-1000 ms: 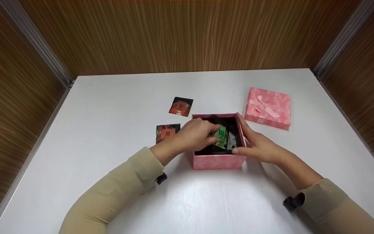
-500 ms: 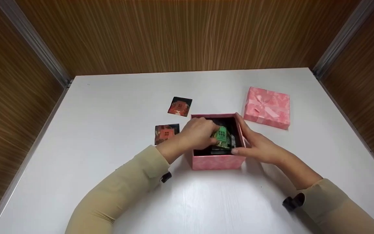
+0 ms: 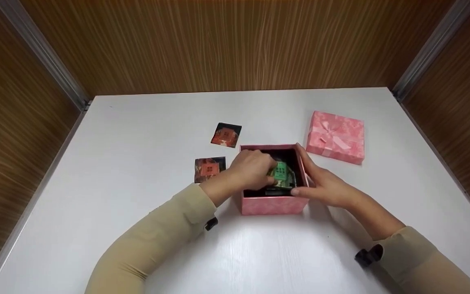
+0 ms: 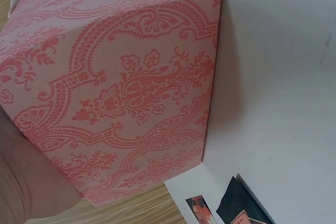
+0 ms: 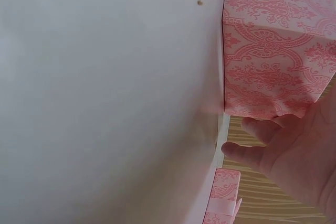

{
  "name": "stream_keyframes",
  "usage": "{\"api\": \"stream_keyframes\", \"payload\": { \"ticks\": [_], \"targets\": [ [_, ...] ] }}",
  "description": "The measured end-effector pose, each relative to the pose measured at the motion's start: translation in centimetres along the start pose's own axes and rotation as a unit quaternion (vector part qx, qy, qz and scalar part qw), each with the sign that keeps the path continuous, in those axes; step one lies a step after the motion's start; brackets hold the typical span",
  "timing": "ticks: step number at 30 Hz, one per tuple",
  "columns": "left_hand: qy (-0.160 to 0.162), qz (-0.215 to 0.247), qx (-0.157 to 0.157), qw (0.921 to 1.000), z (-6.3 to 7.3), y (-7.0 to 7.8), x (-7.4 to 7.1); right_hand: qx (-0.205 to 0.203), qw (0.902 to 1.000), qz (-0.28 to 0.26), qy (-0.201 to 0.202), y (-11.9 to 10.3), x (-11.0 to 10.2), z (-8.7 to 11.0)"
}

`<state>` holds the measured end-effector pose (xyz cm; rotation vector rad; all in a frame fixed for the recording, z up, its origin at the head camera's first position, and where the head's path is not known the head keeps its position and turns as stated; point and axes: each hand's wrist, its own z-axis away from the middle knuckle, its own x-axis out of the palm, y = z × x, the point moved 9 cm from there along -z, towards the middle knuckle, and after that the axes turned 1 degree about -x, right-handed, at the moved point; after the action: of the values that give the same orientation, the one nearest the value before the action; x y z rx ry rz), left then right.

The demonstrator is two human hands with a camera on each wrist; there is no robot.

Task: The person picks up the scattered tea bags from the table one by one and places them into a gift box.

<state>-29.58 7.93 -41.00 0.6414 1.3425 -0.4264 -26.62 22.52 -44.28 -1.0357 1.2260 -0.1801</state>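
An uncovered pink gift box [image 3: 275, 206] stands mid-table, its patterned sides filling much of the left wrist view. My left hand [image 3: 253, 169] reaches down into it, thumb and fingers pinching a small flat packet [image 3: 280, 170] with a green label. Other dark packets lie beneath that one, largely hidden by the hand and the box walls. At the box's right side, my right hand [image 3: 327, 185] holds the wall, its thumb over the front corner of the rim and its fingers along the outside. Those fingers [image 5: 262, 129] show against the box in the right wrist view.
Left of the box lie two packets with red labels, a far packet [image 3: 226, 134] and a near packet [image 3: 209, 168] partly behind the left forearm. The pink lid [image 3: 336, 136] with a ribbon bow rests behind the right hand. Wood-grain panels [image 3: 235, 45] enclose the white table [image 3: 137, 134].
My left hand has gone slightly right and lower in the box, and the green packet has moved down with it. The right hand keeps its place on the box.
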Motion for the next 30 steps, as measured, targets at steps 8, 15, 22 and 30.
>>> {"api": "stream_keyframes", "payload": {
  "ticks": [8,15,22,30],
  "targets": [
    [0.003,-0.015,0.005,0.9999,0.1,0.1,0.0,0.003,1.0000,0.000,-0.002,-0.1,-0.1,0.1],
    [0.014,-0.024,0.012,0.9995,0.2,0.2,-0.1,0.007,1.0000,-0.004,-0.004,-0.1,0.0,0.1],
    [-0.002,-0.029,0.007,0.9995,0.3,0.2,0.1,0.004,1.0000,-0.004,-0.002,0.0,0.1,0.0],
    [0.002,0.009,0.018,0.9998,0.9,0.1,-1.0,0.003,1.0000,0.001,0.002,0.0,0.0,0.0]
  ]
}}
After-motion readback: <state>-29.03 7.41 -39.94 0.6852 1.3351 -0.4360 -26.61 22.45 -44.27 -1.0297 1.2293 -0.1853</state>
